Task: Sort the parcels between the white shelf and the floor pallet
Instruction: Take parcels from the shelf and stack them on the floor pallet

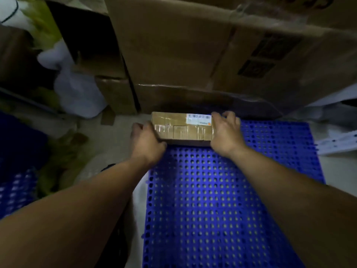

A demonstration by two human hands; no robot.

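Observation:
A small brown cardboard parcel [181,126], taped and bearing a white barcode label, lies at the far left corner of the blue perforated floor pallet [222,190]. My left hand [146,142] grips its left end. My right hand [226,132] grips its right end, fingers curled over the far edge. Both forearms stretch forward over the pallet. The white shelf is not in view.
Large cardboard boxes [193,51] stand stacked right behind the parcel and pallet. A white plastic bag [77,89] and yellow-green wrapping [63,157] lie at left. Another blue pallet piece [17,186] is at lower left. White items [336,142] sit at right.

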